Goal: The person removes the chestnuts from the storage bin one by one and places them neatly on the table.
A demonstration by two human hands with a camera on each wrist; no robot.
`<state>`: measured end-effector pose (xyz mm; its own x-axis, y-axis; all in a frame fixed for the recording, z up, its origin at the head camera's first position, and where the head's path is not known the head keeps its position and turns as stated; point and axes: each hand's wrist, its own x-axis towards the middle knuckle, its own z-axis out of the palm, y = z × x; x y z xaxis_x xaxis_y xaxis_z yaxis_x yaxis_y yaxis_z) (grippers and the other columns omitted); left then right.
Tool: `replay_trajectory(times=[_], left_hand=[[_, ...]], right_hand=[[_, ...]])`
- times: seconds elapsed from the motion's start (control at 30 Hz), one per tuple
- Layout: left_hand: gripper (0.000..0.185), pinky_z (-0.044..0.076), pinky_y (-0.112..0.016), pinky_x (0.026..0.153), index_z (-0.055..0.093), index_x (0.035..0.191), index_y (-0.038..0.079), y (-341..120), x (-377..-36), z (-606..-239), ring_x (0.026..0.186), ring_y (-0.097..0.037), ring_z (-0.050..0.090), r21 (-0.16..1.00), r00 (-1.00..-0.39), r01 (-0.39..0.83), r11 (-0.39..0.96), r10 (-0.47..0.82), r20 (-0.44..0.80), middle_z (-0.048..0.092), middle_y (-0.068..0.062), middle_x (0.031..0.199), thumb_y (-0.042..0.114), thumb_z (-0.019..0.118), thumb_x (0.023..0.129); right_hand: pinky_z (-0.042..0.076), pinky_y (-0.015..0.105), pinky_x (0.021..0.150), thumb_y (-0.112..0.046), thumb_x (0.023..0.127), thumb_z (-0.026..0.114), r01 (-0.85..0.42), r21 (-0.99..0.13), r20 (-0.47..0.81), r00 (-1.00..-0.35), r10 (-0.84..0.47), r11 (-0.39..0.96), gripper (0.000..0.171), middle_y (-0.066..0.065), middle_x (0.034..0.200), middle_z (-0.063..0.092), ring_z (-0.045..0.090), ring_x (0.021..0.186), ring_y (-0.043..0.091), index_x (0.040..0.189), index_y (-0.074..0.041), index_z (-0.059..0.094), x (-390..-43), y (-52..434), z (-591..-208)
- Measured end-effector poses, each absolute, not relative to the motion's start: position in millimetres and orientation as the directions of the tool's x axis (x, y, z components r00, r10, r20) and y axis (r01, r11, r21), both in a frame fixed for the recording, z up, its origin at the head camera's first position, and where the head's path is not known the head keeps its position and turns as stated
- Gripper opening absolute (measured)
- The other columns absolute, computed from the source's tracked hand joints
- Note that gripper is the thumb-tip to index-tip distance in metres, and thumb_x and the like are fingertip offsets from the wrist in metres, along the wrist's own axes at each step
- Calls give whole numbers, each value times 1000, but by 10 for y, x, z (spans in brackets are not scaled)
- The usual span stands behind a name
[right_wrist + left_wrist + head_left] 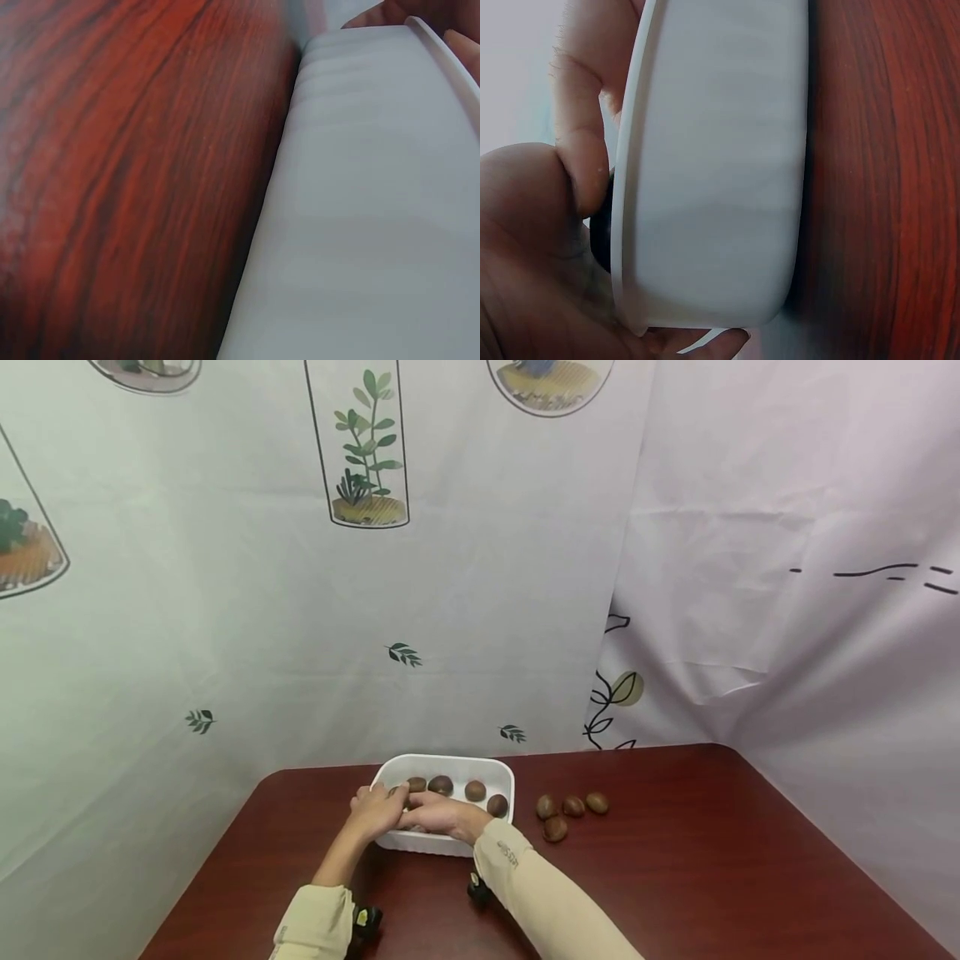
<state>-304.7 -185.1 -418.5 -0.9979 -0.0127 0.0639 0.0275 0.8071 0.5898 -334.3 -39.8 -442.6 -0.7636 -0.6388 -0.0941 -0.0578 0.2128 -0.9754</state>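
Note:
A white plastic tray [450, 845] holding several brown chestnuts [441, 785] stands on the table. At its left end my left hand [377, 811] grips the tray, with one fingertip [737, 343] showing past the end wall in the left wrist view. My right hand [442, 814] reaches over the front rim into the left part of the tray. One of its fingers [585, 150] comes down at a dark chestnut [600, 236] by the rim, close to the left palm. Whether it pinches that chestnut, I cannot tell; the hands hide it in the head view.
To the right of the tray a loose group of chestnuts [573, 807] lies on the dark red wooden table [675, 860]. Behind the table hangs a pale printed curtain [480, 610], close to the back edge.

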Motion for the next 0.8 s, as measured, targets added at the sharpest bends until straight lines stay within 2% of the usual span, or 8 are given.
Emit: replay_trajectory(times=[0.1, 0.2, 0.33, 0.47, 0.6, 0.7, 0.8], left_hand=[[59, 31, -65, 98, 54, 121, -19, -1858, -3055, -4183, 123, -56, 36, 600, -998, 35, 799, -6, 66, 50, -37, 125, 35, 39, 103], [53, 31, -63, 96, 61, 109, -14, -1869, -3063, -4170, 120, -53, 39, 608, -998, 43, 793, 0, 70, 55, -32, 119, 35, 40, 103], [48, 33, -61, 93, 64, 92, -6, -1870, -3064, -4138, 116, -50, 43, 611, -997, 56, 790, 13, 74, 59, -26, 108, 34, 40, 104], [50, 32, -61, 94, 65, 94, -9, -1863, -3057, -4111, 117, -50, 43, 606, -997, 60, 793, 16, 77, 60, -26, 106, 33, 39, 103], [53, 33, -62, 94, 64, 100, -13, -1861, -3060, -4115, 117, -51, 43, 609, -997, 47, 792, 2, 74, 60, -27, 108, 33, 38, 104], [55, 32, -63, 95, 64, 103, -14, -1863, -3067, -4135, 119, -52, 42, 619, -998, 29, 785, -9, 58, 59, -29, 111, 34, 36, 104], [58, 30, -65, 97, 61, 110, -17, -1863, -3072, -4145, 120, -56, 40, 624, -999, 13, 781, -17, 43, 56, -34, 118, 34, 33, 104]], right_hand=[[45, 21, 69, -15, 91, 66, -62, -972, -93, -785, -612, 228, 32, -3, 98, 66, 56, 82, 7, 120, -4, 67, -3334, -397, -4424], [46, 23, 68, -21, 92, 66, -62, -965, -99, -813, -574, 253, 29, -2, 97, 68, 59, 83, 8, 115, -4, 70, -3332, -398, -4411], [45, 24, 63, -25, 91, 64, -74, -953, -96, -845, -526, 293, 25, -1, 90, 68, 59, 79, 9, 101, -3, 71, -3321, -395, -4378], [40, 22, 55, -24, 88, 58, -94, -942, -84, -864, -497, 323, 22, -2, 80, 64, 54, 68, 8, 85, -5, 68, -3312, -409, -4362], [34, 20, 47, -22, 89, 54, -114, -939, -45, -895, -444, 324, 24, -4, 64, 54, 45, 53, 6, 67, -12, 57, -3303, -440, -4357], [37, 20, 46, -23, 91, 54, -225, -907, 56, -902, -428, 357, 28, -3, 60, 54, 46, 48, 6, 65, -13, 54, -3289, -423, -4333], [46, 22, 52, -27, 93, 57, -352, -848, 173, -890, -421, 395, 25, -2, 70, 62, 58, 54, 10, 77, -9, 64, -3268, -372, -4310]])
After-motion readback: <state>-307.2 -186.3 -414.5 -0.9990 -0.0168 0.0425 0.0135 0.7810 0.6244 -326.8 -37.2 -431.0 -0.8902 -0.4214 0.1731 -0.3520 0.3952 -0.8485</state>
